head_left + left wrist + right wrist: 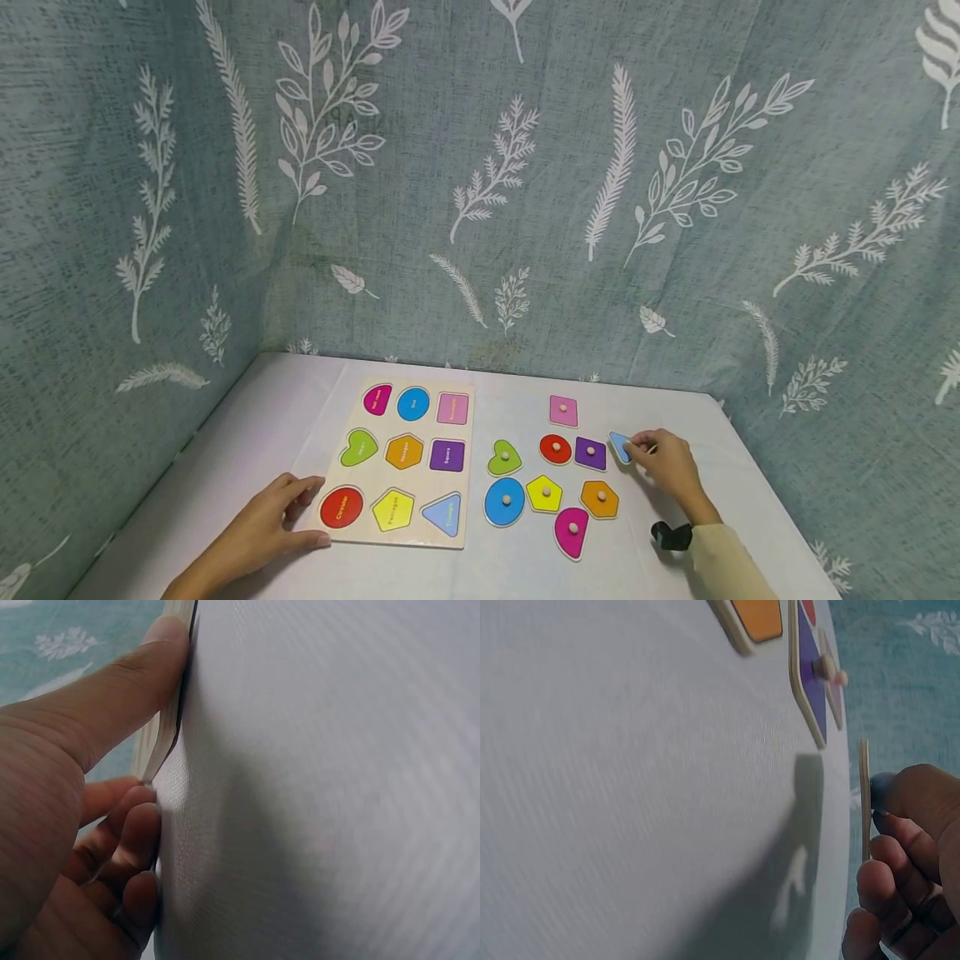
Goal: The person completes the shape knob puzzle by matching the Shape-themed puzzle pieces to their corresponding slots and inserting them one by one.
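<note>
A wooden shape-puzzle board point(420, 425) lies on the left part of the table, with coloured, labelled shapes in three rows. My left hand point(258, 521) holds its near left corner; in the left wrist view the thumb point(142, 675) lies along the board's edge point(161, 742), the other fingers curled beside it. Away to the right, my right hand point(667, 467) pinches the blue triangle piece point(619, 447) by its knob. In the right wrist view this piece point(865, 795) appears edge-on, raised off the table, its shadow below. The purple square piece point(590, 453) lies just left of it.
Loose knobbed pieces lie between board and right hand: a pink square point(563, 411), red circle point(555, 449), green heart point(505, 457), blue circle point(504, 502), yellow pentagon point(543, 494), orange hexagon point(600, 500) and magenta half-round point(572, 534). Patterned cloth point(480, 208) hangs behind.
</note>
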Demonstrator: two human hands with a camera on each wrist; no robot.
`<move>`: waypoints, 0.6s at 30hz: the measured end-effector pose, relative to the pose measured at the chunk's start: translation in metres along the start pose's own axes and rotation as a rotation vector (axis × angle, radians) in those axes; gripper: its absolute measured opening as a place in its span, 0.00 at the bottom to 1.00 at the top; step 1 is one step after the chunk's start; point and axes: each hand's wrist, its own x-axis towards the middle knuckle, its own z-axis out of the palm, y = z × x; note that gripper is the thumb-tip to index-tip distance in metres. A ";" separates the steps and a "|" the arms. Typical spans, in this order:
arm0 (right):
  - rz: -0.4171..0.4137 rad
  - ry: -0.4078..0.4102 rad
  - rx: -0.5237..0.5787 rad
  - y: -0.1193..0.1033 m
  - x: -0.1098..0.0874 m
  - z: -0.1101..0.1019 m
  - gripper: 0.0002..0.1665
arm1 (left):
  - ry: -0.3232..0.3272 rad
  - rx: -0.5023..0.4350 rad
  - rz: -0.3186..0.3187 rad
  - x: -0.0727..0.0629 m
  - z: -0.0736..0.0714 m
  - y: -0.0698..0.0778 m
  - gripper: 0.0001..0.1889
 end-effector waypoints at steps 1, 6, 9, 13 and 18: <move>-0.007 -0.003 -0.002 -0.001 -0.001 0.001 0.13 | 0.002 -0.003 -0.001 0.000 0.000 0.000 0.49; -0.040 -0.016 -0.021 -0.004 -0.002 0.005 0.11 | 0.013 -0.006 -0.016 -0.001 0.000 0.000 0.49; -0.057 -0.024 -0.026 -0.007 -0.004 0.006 0.11 | 0.015 -0.005 -0.022 -0.001 0.000 0.001 0.49; -0.066 -0.031 -0.023 -0.017 -0.007 0.007 0.10 | 0.012 -0.005 -0.025 -0.001 0.000 0.001 0.49; -0.078 -0.031 -0.012 -0.030 -0.009 0.009 0.09 | 0.009 -0.013 -0.020 -0.001 0.000 0.002 0.49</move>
